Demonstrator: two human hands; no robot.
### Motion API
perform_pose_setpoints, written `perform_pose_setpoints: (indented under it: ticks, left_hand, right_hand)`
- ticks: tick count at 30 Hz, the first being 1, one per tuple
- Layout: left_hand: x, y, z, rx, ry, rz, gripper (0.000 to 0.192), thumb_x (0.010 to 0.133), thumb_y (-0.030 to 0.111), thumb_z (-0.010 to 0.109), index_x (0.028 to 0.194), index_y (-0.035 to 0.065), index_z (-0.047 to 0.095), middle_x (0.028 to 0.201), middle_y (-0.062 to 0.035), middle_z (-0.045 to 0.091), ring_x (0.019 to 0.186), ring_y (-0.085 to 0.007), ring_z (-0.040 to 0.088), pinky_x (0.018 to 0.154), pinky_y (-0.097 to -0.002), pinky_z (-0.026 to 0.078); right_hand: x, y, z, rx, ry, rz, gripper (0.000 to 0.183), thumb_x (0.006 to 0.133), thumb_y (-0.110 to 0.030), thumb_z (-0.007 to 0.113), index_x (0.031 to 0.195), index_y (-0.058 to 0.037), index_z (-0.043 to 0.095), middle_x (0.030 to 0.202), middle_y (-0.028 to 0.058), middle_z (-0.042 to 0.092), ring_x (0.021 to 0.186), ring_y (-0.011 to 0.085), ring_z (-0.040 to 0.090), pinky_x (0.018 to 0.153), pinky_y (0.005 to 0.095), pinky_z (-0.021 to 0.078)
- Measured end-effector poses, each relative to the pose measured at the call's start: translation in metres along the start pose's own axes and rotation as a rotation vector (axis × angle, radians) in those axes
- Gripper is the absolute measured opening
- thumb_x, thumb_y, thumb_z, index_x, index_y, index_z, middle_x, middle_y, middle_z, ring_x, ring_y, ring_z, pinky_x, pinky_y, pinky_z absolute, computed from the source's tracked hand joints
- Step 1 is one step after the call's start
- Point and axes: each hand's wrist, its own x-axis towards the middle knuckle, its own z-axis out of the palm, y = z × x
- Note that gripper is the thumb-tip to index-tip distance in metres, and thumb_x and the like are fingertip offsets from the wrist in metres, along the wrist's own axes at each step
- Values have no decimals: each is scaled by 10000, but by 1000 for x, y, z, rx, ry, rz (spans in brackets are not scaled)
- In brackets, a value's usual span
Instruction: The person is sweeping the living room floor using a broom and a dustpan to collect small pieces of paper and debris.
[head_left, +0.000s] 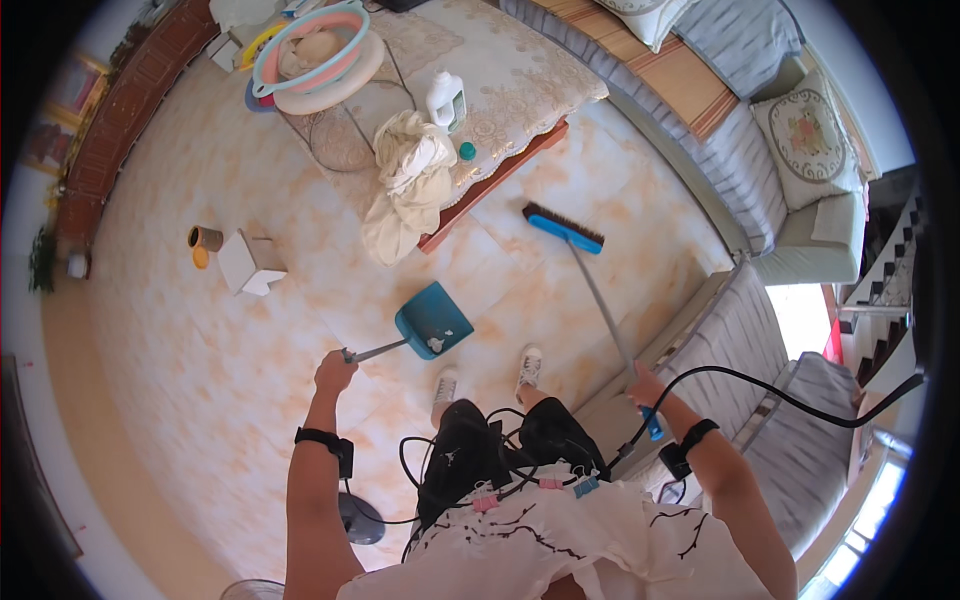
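My left hand (334, 370) grips the end of the grey handle of a teal dustpan (429, 311). A few white scraps (437, 343) lie inside the pan, towards its handle side. On the other side, my right hand (646, 386) is closed around the handle of a broom (566, 223) with a blue head and dark bristles. The broom head is out on the marbled tile floor (495, 285), between the low table and the sofa, apart from the dustpan. My two shoes stand on the floor between the tools.
A low table (510, 67) with a lace cloth carries a white bottle (446, 101), a green cap (467, 151), a bundled cream cloth (411, 165) and basins. Grey-covered sofas (694, 150) line the right. On the left floor stand a white stool (247, 262) and an open canister (205, 238). Cables cross my lap.
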Motion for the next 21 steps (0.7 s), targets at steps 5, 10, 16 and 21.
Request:
perform_pose_setpoints:
  ticks: [5, 10, 16, 21]
  left_hand:
    - [16, -18, -9, 107, 46, 80, 256, 636, 251, 524, 836, 96, 562, 824, -112, 561, 787, -277, 530, 670, -366, 426]
    - [29, -17, -22, 150, -5, 150, 213, 624, 231, 531, 771, 78, 553, 781, -130, 564, 768, -289, 532, 652, -370, 427]
    - [40, -36, -23, 126, 8, 212, 229, 618, 217, 531, 802, 84, 560, 797, -133, 567, 774, -288, 533, 656, -369, 425]
    - [46, -54, -27, 108, 19, 268, 266, 616, 233, 539, 835, 83, 561, 807, -129, 567, 783, -286, 531, 664, -371, 421]
  right_hand:
    - [-38, -13, 125, -300, -111, 116, 592, 640, -81, 563, 1124, 4, 233, 598, 162, 500, 431, 200, 505, 400, 333, 407]
    - [-116, -100, 185, 208, -329, 151, 498, 701, -78, 473, 1155, -84, 269, 612, 93, 506, 414, 157, 477, 387, 269, 383]
    - [-182, -121, 208, 303, -245, 166, 475, 706, -51, 425, 1164, -135, 328, 589, 48, 493, 416, 104, 458, 387, 228, 371]
    - [-187, -69, 214, 462, -46, 260, 606, 628, -26, 535, 1178, -130, 302, 522, 53, 444, 418, 121, 458, 352, 243, 348]
